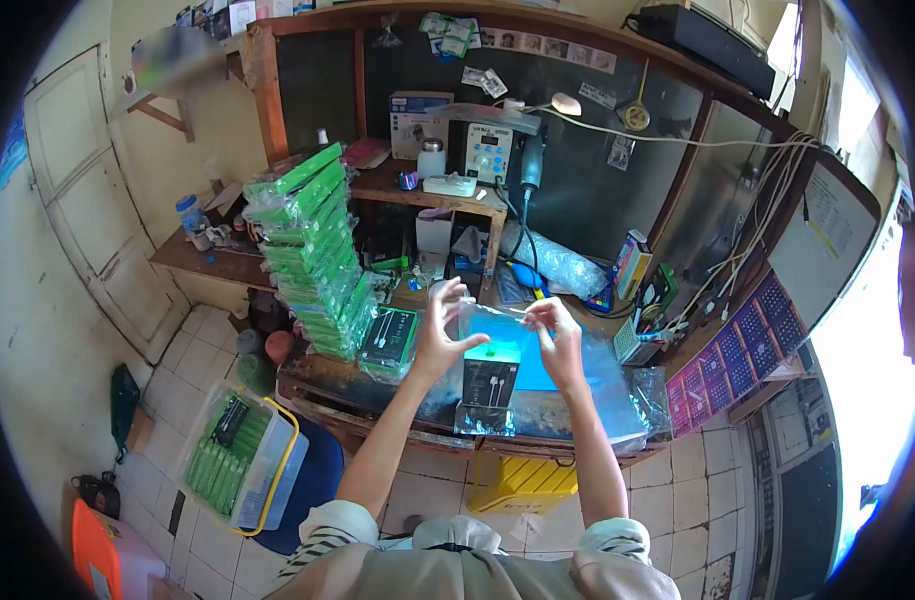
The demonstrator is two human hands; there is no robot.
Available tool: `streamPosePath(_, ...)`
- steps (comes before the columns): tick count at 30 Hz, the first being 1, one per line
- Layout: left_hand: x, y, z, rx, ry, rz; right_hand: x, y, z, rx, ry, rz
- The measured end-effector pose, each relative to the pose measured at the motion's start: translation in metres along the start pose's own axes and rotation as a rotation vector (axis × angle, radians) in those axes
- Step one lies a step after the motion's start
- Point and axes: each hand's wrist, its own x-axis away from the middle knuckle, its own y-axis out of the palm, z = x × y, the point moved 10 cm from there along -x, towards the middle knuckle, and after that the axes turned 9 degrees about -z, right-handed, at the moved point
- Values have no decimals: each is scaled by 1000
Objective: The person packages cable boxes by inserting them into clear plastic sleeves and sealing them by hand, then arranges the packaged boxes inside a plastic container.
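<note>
A black-and-green cable box [491, 384] stands in front of me inside a clear plastic bag [483, 419], whose upper part rises above the box. My left hand [442, 335] curves beside the bag's upper left side, thumb and fingers apart; whether it touches the film is hard to see. At the bag's upper right edge, my right hand [557, 342] has its thumb and fingertips pinched together on what looks like the bag's flap. To the left lies another bagged box [389, 335], beside a tall stack of green bagged boxes [313, 250].
A lidless plastic bin [283, 455] of green boxes stands at lower left. On the shelf behind are a hot-air rework station [489, 150] and a jar [432, 158]. A bubble-wrapped bundle [563, 262] lies at the back right. Below the desk is a yellow crate [523, 484].
</note>
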Motion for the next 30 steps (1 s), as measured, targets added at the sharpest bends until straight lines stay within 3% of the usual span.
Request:
streamPosePath(3,19,21,-61,-172,-90,-197,-3,-6,-9,-50,-24,24)
streamPosePath(4,30,28,-87,183,-323,-155,-4,-9,-7,-46,-27,29)
streamPosePath(9,23,47,-77,354,-329,-106,4,-39,2,-206,7,168)
streamPosePath(11,18,47,-72,404,-338,-82,19,-33,23,-346,112,185)
streamPosePath(15,11,39,-62,451,-341,-24,51,16,80,-305,289,-22)
streamPosePath(23,-1,5,-56,379,-308,67,31,24,69,-321,243,162)
streamPosePath(27,15,4,-80,256,-243,40,33,32,84,-359,286,222)
streamPosePath(30,42,18,-119,146,-341,13,34,31,92,-390,321,239)
